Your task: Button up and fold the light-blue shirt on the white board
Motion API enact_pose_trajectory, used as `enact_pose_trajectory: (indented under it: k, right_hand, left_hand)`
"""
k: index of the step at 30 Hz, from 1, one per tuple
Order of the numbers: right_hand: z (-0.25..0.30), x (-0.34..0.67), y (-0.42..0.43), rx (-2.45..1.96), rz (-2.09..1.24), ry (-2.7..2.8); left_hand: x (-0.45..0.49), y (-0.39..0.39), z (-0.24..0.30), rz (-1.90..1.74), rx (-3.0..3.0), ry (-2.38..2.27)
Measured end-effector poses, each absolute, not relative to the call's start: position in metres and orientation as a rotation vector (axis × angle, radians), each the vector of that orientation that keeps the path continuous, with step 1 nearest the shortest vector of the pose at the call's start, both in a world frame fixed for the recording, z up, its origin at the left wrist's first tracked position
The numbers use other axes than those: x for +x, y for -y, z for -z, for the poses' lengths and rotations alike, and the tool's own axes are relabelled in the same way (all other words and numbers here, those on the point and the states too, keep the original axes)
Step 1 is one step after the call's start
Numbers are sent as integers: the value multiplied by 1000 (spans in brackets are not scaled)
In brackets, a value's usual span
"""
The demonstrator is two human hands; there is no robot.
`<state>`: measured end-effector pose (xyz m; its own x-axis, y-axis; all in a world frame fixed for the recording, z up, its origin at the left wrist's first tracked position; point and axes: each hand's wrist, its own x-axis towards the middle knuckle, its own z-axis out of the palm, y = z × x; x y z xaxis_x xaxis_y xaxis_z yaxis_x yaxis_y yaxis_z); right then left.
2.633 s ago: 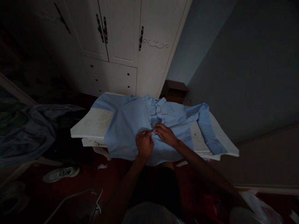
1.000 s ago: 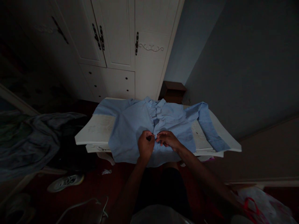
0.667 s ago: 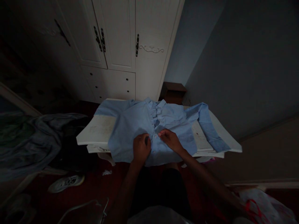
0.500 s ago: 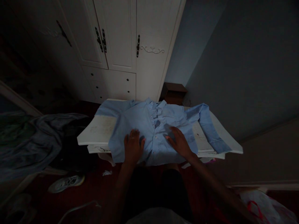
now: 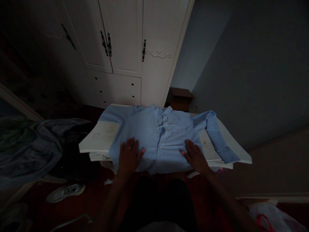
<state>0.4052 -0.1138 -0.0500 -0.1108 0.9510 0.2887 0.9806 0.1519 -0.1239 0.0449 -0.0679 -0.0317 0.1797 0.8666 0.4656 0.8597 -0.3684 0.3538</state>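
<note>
A light blue button-up shirt (image 5: pixel 159 135) lies front up and buttoned on a small white table (image 5: pixel 101 137), collar toward the wardrobe. My left hand (image 5: pixel 129 156) rests flat on the shirt's lower left front, fingers spread, a ring on one finger. My right hand (image 5: pixel 194 156) lies flat on the lower right front, fingers stretched out. Neither hand holds anything. One sleeve (image 5: pixel 217 137) is folded down along the table's right side, the other lies across the far left corner.
A white wardrobe (image 5: pixel 125 48) with dark handles and drawers stands behind the table. A brown box (image 5: pixel 180 98) sits by the blue-grey wall. Dark clothes (image 5: pixel 31 145) are heaped at left. A white shoe (image 5: pixel 65 191) and a plastic bag (image 5: pixel 277 217) lie on the red floor.
Both hands left the button placket at the shirt's middle, where they were pinching together. They opened and slid apart to the lower left and right of the shirt front, which now lies flatter.
</note>
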Motion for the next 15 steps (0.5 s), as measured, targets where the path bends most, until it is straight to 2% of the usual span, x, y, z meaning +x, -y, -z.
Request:
enact_pose_trajectory:
  k: [7, 11, 15]
  right_hand:
    - [10, 396, 85, -1631, 15, 2081]
    - [-24, 365, 47, -1332, 16, 2297]
    - [-37, 335, 4, -1184, 39, 2609]
  left_hand:
    - [60, 35, -1, -1001, 2232, -1657]
    - [97, 2, -11, -936, 2194, -1353]
    - [131, -22, -8, -766, 2269, -1378]
